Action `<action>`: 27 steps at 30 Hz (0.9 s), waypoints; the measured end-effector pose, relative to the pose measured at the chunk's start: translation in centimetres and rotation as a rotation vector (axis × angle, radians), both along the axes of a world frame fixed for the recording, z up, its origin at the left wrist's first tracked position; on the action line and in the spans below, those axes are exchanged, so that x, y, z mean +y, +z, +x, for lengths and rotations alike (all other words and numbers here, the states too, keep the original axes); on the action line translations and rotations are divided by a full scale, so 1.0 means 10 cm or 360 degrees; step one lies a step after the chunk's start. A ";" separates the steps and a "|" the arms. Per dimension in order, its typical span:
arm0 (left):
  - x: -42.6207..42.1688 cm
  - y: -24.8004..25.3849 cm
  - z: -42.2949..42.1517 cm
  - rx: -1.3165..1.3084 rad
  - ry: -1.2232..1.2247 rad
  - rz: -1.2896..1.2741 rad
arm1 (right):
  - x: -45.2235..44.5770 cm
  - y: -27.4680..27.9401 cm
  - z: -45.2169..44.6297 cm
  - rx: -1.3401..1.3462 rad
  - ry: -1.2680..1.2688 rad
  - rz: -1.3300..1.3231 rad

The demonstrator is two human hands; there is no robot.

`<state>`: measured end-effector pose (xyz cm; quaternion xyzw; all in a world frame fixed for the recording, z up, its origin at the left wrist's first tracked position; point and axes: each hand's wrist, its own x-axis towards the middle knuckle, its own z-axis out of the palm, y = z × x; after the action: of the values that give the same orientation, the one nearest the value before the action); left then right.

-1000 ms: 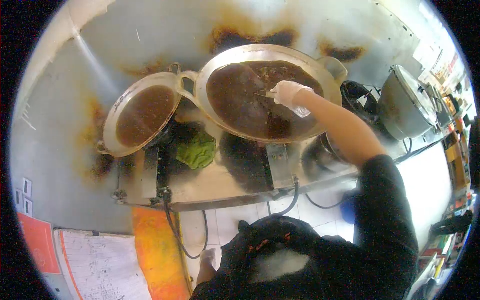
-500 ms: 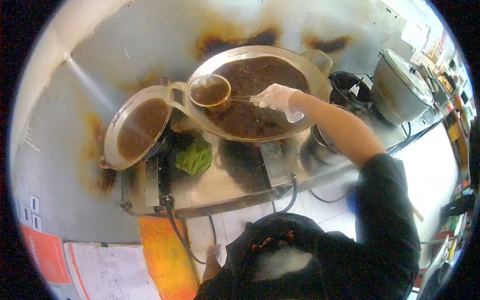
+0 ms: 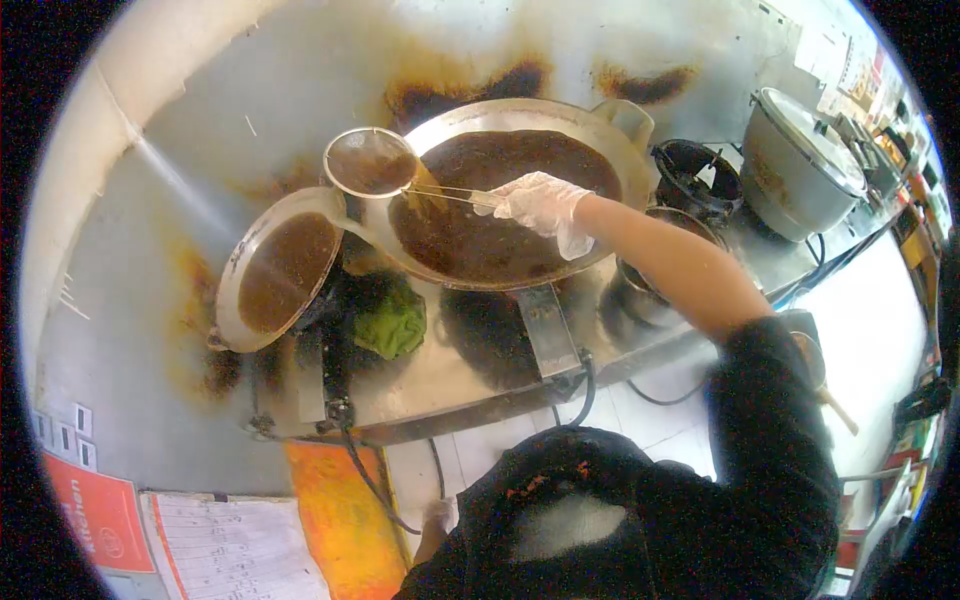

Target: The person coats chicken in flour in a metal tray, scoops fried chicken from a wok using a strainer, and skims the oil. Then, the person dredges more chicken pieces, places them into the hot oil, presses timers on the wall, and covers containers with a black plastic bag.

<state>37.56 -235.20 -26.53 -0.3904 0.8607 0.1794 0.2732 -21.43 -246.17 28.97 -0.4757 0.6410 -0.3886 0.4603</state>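
My right hand (image 3: 545, 208), in a clear plastic glove, is closed around the handle of a round mesh strainer (image 3: 370, 160). The strainer is raised over the left rim of a large two-handled wok (image 3: 462, 118). Dark brown liquid (image 3: 510, 215) fills much of that wok. Through the strainer's mesh a brownish colour shows; whether anything lies in it I cannot tell. To its lower left stands a smaller wok (image 3: 226, 285) of brown liquid. My left hand (image 3: 436, 517), also gloved, hangs low beside my body, away from the stove, its fingers not clearly seen.
A crumpled green cloth (image 3: 392, 318) lies on the metal counter (image 3: 470, 365) between the woks. On the right are a metal pot (image 3: 640, 290) partly behind my forearm, a black burner (image 3: 697, 175) and a big lidded pot (image 3: 790, 170). Cables (image 3: 370, 480) hang in front.
My right hand has shifted slightly left, and the strainer has moved up and left, from above the large wok's liquid to its left rim. The view has shifted a little.
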 end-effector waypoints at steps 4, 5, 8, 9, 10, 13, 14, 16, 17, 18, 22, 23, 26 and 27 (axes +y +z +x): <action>-0.06 0.00 0.00 -0.0012 0.0010 0.0023 | 0.09 0.09 0.06 -0.0200 -0.0037 0.0017; -0.07 0.01 0.00 -0.0014 0.0003 0.0013 | 0.11 0.11 0.08 -0.0203 -0.0037 0.0017; -0.12 0.03 -0.01 -0.0017 -0.0008 -0.0003 | 0.19 0.15 0.10 -0.0269 -0.0047 -0.0019; -0.12 0.04 -0.02 -0.0016 -0.0013 -0.0006 | 0.21 0.14 0.08 -0.0410 -0.0046 -0.0038; -0.14 0.05 -0.03 -0.0018 -0.0017 -0.0014 | 0.23 0.14 0.06 -0.0550 -0.0047 -0.0056; -0.17 0.08 -0.07 -0.0029 -0.0043 -0.0035 | 0.38 0.12 0.02 -0.0718 -0.0017 -0.0151; -0.18 0.09 -0.08 -0.0033 -0.0053 -0.0042 | 0.45 0.14 0.02 -0.0721 -0.0021 -0.0153; -0.19 0.09 -0.13 -0.0034 -0.0072 -0.0052 | 0.65 0.24 0.02 -0.0627 -0.0106 -0.0199; -0.20 0.10 -0.14 -0.0036 -0.0083 -0.0056 | 0.77 0.25 0.00 -0.0470 -0.0159 -0.0260; -0.22 0.10 -0.16 -0.0041 -0.0097 -0.0066 | 0.90 0.29 0.01 -0.0470 -0.0169 -0.0255; -0.25 0.15 -0.29 -0.0075 -0.0165 -0.0126 | 1.45 0.16 -0.16 -0.0021 -0.0520 -0.0382; -0.27 0.17 -0.34 -0.0095 -0.0192 -0.0157 | 1.63 0.17 -0.24 0.0254 -0.0501 -0.0276; -0.36 0.18 -0.39 -0.0099 -0.0241 -0.0219 | 2.16 0.15 -0.35 0.0715 -0.0656 -0.0183; -0.44 0.19 -0.33 -0.0034 -0.0221 -0.0166 | 2.33 0.12 -0.39 0.0866 -0.0707 -0.0083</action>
<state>34.29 -239.63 -24.61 -0.3454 0.8909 0.1109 0.2734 -25.28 -222.91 30.15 -0.4223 0.8179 -0.3545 0.1646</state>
